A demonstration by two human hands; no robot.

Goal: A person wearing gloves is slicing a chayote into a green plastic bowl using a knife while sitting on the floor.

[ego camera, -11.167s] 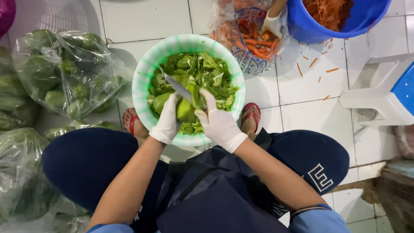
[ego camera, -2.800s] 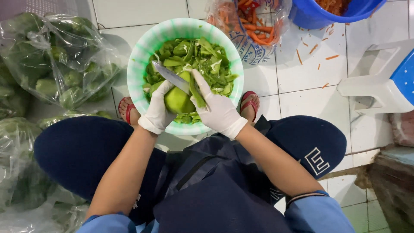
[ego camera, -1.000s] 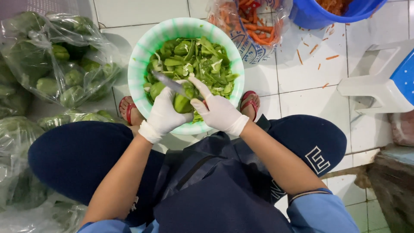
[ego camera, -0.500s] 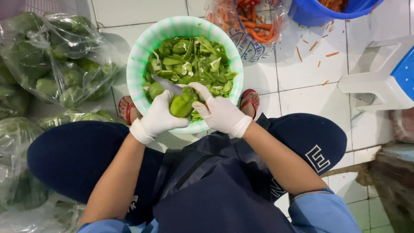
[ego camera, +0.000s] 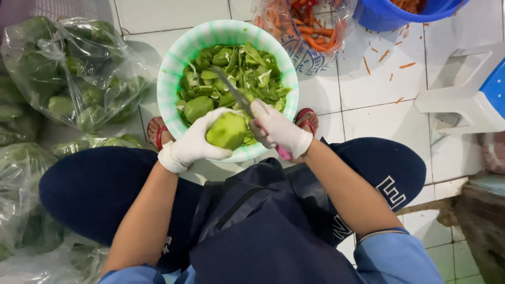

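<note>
Over the round pale-green plastic basin (ego camera: 173,73) of green peelings, the white-gloved left hand (ego camera: 195,142) cups a smooth green fruit (ego camera: 227,131), fingers (ego camera: 213,154) wrapped beneath it. The white-gloved right hand (ego camera: 279,130) clenches a pink-handled steel knife (ego camera: 231,90), blade just above the fruit.

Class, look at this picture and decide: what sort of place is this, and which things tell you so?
Probably a food-preparation area on a tiled floor, perhaps a market or kitchen back room. Clues: a basin of green peelings, clear bags of green fruit, and a blue tub with shredded orange vegetable.
</note>
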